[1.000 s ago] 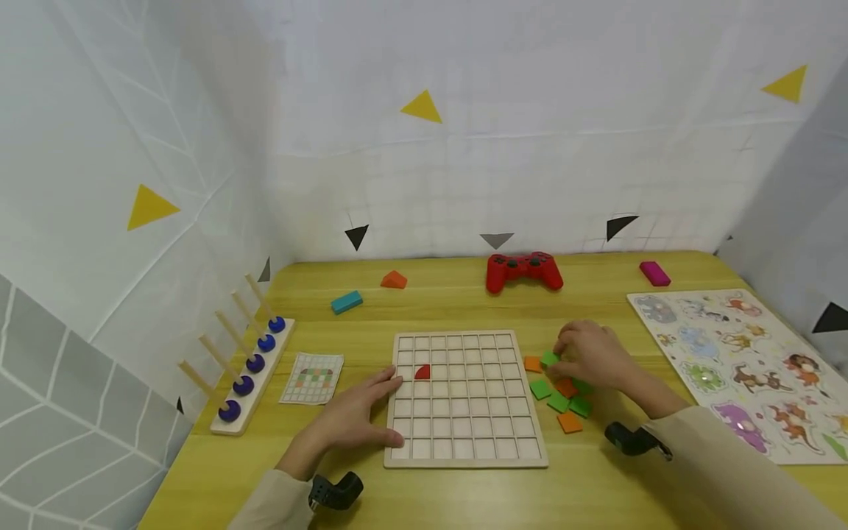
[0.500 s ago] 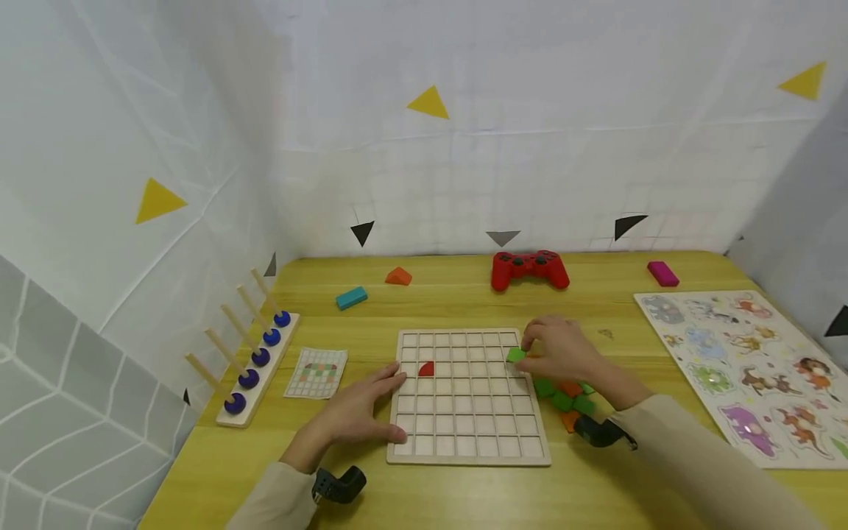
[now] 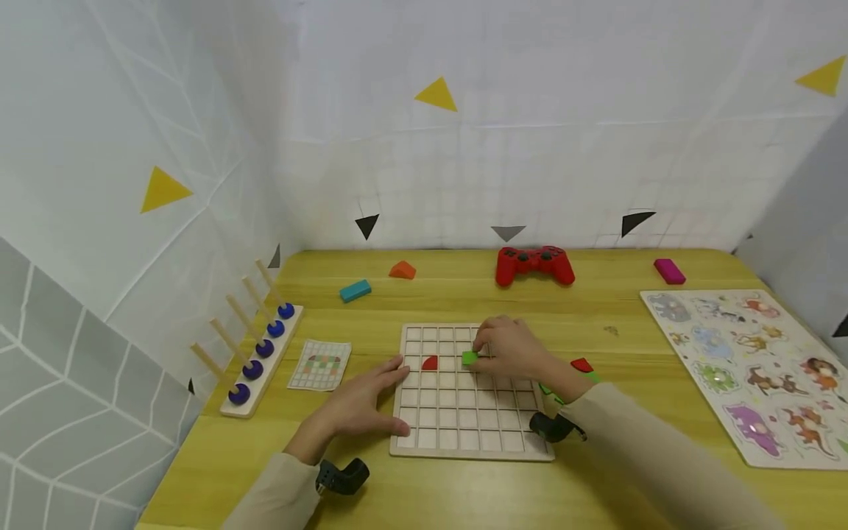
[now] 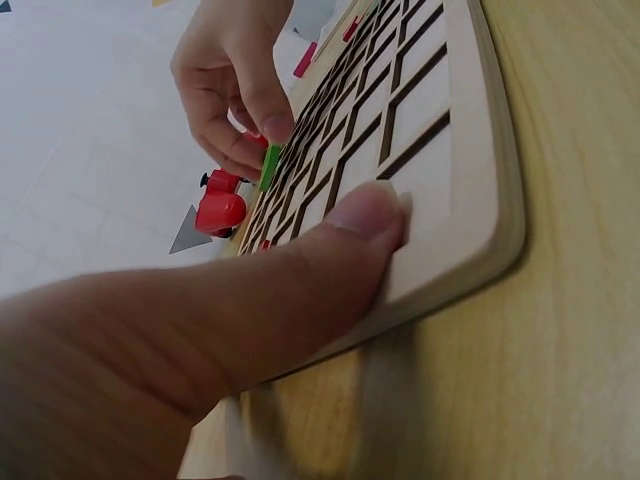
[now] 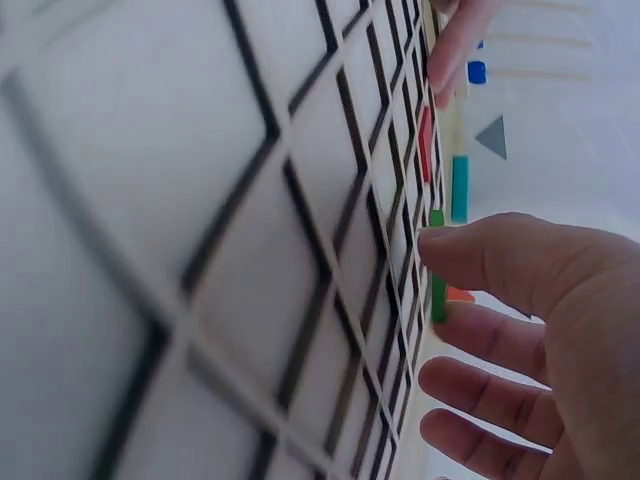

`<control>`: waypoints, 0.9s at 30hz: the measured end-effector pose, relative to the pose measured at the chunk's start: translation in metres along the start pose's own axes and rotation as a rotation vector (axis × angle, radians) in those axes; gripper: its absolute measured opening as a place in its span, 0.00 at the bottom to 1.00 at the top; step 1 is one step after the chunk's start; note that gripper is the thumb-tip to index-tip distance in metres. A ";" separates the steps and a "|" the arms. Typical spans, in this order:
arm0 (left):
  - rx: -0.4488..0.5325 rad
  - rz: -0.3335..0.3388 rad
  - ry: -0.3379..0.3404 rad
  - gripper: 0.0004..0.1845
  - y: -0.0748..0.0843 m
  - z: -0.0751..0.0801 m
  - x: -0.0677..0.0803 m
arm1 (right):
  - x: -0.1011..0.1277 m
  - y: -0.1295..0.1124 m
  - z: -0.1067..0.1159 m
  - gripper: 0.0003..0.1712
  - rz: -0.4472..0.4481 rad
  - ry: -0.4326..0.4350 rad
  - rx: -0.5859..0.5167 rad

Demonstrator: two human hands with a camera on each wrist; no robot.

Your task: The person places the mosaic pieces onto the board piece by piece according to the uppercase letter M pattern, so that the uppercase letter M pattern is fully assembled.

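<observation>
A wooden grid board lies flat on the table in the head view, with a red quarter-circle tile in one upper-left cell. My right hand pinches a green square tile between thumb and fingers, low over the cells to the right of the red one. In the right wrist view the green tile stands on edge against the grid. My left hand rests at the board's left side, its thumb pressing the near corner. Loose tiles, one red, are partly hidden under my right forearm.
Left of the board lie a pattern card and a peg stand with blue beads. Behind are a blue block, an orange block and a red game controller. An animal puzzle and magenta block are on the right.
My right hand has picked the green tile from the loose pile and carried it left, over the board. The left hand stays at the board's edge. The view has shifted slightly.
</observation>
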State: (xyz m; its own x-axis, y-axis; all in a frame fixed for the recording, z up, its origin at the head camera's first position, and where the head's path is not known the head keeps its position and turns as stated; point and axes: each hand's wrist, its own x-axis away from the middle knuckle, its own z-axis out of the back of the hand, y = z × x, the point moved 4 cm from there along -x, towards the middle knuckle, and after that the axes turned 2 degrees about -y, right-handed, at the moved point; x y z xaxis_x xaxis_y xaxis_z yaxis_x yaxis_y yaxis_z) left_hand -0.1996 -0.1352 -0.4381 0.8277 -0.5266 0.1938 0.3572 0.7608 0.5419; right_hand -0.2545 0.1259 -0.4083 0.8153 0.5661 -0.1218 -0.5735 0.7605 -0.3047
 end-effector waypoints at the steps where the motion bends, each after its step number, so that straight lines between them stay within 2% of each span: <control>1: 0.001 -0.003 -0.002 0.51 0.000 0.000 0.000 | -0.002 -0.002 -0.002 0.09 0.000 -0.005 -0.014; 6: 0.000 -0.008 -0.010 0.50 0.001 0.000 -0.001 | -0.009 -0.008 -0.013 0.09 0.025 -0.004 -0.029; 12: -0.001 0.005 -0.001 0.50 -0.002 0.001 -0.001 | -0.015 -0.017 -0.016 0.10 0.040 0.022 -0.030; 20: -0.004 0.002 0.001 0.50 -0.003 -0.001 -0.002 | -0.019 -0.022 -0.020 0.11 -0.006 -0.017 0.002; 27: -0.003 0.006 0.004 0.50 -0.002 0.000 -0.001 | -0.020 -0.023 -0.019 0.10 -0.015 -0.017 -0.002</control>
State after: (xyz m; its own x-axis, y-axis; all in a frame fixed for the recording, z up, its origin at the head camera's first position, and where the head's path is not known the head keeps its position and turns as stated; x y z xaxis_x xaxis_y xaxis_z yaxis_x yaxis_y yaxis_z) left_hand -0.2012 -0.1359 -0.4393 0.8314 -0.5206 0.1941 0.3537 0.7653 0.5379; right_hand -0.2560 0.0915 -0.4168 0.8221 0.5602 -0.1014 -0.5614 0.7682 -0.3078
